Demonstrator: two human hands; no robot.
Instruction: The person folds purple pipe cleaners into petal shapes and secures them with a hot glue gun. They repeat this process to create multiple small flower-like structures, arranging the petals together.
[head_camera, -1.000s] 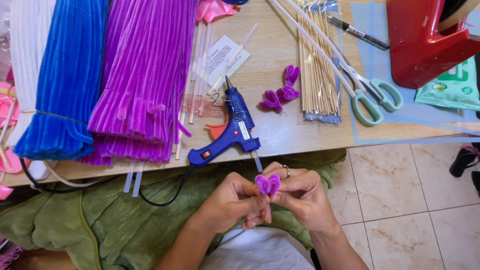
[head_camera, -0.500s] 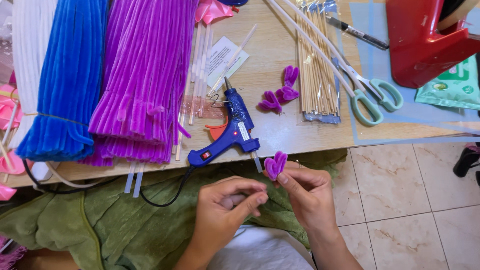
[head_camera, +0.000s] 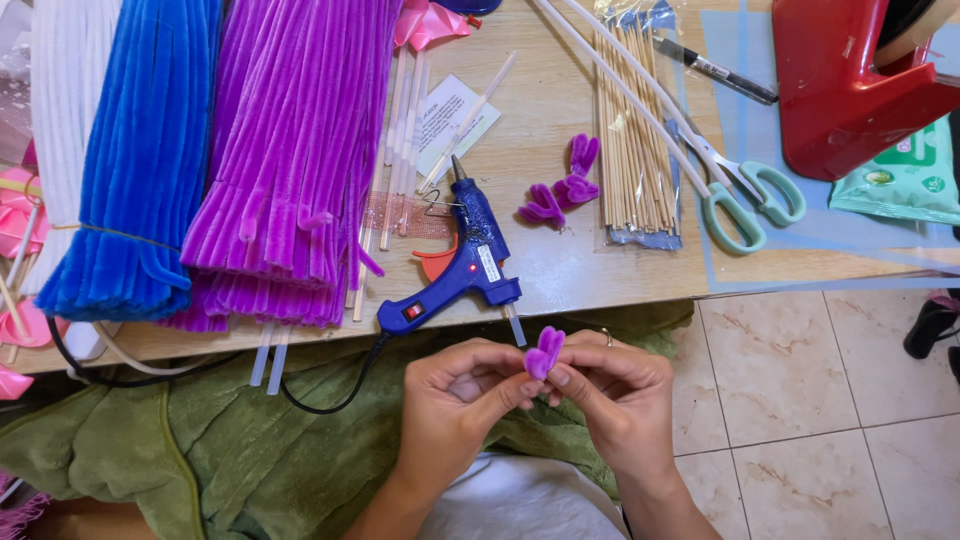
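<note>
Purple chenille petal piece (head_camera: 544, 351), pinched between left hand (head_camera: 462, 398) and right hand (head_camera: 618, 395), just off table edge (head_camera: 600, 295); blue glue gun (head_camera: 455, 277) near; wrists cut off.

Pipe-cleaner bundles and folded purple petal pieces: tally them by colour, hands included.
White bundle: 1
Blue bundle: 1
Purple bundle: 1
Purple petal pieces on the table: 3
Purple petal piece pinched by left hand and right hand: 1
Total: 7
</note>
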